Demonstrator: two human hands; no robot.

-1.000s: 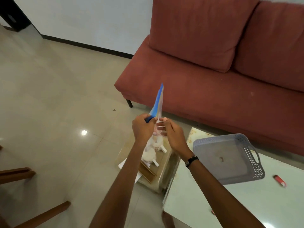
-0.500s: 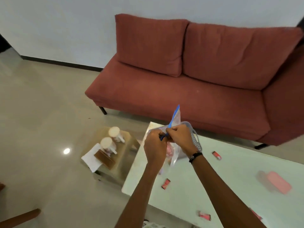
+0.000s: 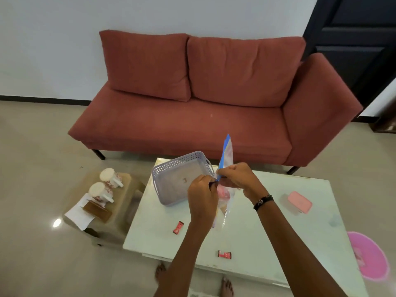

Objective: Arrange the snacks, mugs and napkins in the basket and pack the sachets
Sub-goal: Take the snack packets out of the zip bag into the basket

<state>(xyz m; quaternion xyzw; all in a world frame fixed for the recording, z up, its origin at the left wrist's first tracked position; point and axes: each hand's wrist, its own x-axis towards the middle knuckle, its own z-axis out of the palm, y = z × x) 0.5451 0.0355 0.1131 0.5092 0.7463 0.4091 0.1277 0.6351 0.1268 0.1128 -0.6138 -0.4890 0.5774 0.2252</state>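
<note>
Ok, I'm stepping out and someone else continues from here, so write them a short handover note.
Hands: left hand and right hand both pinch the blue top of the zip bag, held above the table.
Things: basket on the table, nothing packed in it; two sachets loose on the table; two mugs and napkins on the side stool.
Done: something pink is in the bag.
Left: bag the loose sachets, fill the basket.
</note>
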